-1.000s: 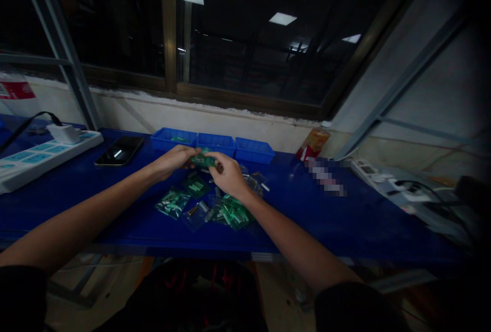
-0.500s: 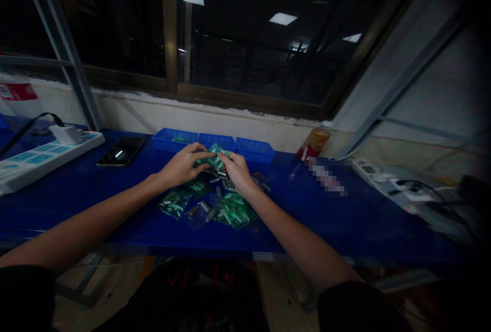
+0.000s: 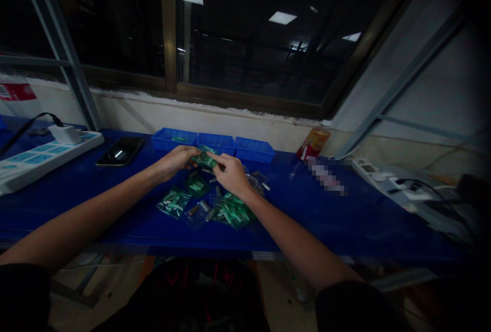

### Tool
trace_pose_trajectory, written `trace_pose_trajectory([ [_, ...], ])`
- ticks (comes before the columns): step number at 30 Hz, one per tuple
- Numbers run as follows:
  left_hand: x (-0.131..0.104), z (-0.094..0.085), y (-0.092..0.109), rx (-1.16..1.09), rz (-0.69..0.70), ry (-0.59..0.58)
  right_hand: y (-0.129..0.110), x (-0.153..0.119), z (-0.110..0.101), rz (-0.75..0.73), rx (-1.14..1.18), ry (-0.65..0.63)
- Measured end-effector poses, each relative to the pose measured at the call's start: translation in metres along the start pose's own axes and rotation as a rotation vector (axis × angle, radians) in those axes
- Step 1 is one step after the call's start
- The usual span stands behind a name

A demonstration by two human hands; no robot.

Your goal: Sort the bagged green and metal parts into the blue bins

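A small green plastic bag point(image 3: 205, 157) is up off the table, its contents too dark to make out. My left hand point(image 3: 178, 162) is closed on the left side of this bag. My right hand point(image 3: 232, 174) is at its right side, with the index finger stretched along the bag and the other fingers curled in. Below my hands lie more small bags, among them a green bag of pale pieces point(image 3: 174, 202), a fuller green bag point(image 3: 233, 210) and a clear bag with metal pins point(image 3: 196, 214). Loose metal pieces partly show behind my right hand.
Three blue bins stand in a row against the wall: a left bin point(image 3: 174, 140), a middle bin point(image 3: 216, 144) and a right bin point(image 3: 254, 150). A phone point(image 3: 120, 151) and a white power strip point(image 3: 49, 158) are on the left. An orange-red packet point(image 3: 313, 144) stands at the right.
The green bag and my left hand have moved slightly left. My right index finger, bent at the bag before, now stretches along it.
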State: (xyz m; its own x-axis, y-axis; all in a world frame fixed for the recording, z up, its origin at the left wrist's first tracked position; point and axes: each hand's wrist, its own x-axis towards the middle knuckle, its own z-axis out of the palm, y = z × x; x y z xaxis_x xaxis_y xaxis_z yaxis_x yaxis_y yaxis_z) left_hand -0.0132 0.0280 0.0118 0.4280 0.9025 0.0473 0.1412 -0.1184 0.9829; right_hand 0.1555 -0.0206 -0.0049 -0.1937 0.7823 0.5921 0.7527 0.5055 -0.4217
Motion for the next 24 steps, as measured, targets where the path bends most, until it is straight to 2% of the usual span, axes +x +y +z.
trace_pose_trajectory([
  [4, 0.0, 0.001, -0.004, 0.303, 0.239, 0.032, -0.002, 0.0, -0.002, 0.033, 0.047, -0.028],
  [8, -0.004, 0.003, -0.003, 0.531, 0.335, 0.094, -0.001, -0.001, -0.001, 0.06, 0.081, -0.078],
  [11, -0.009, 0.006, 0.003, 0.557, 0.372, 0.144, -0.003, -0.002, 0.003, 0.037, 0.087, -0.141],
  [16, -0.014, 0.011, 0.01, 0.46, 0.407, 0.169, -0.017, -0.005, 0.005, -0.044, 0.155, -0.227],
  [19, -0.014, 0.01, 0.01, 0.418, 0.424, 0.149, -0.02, -0.004, 0.0, -0.049, 0.188, -0.179],
  [24, -0.011, 0.003, 0.012, 0.365, 0.425, 0.104, -0.006, 0.005, -0.013, 0.053, 0.221, 0.024],
])
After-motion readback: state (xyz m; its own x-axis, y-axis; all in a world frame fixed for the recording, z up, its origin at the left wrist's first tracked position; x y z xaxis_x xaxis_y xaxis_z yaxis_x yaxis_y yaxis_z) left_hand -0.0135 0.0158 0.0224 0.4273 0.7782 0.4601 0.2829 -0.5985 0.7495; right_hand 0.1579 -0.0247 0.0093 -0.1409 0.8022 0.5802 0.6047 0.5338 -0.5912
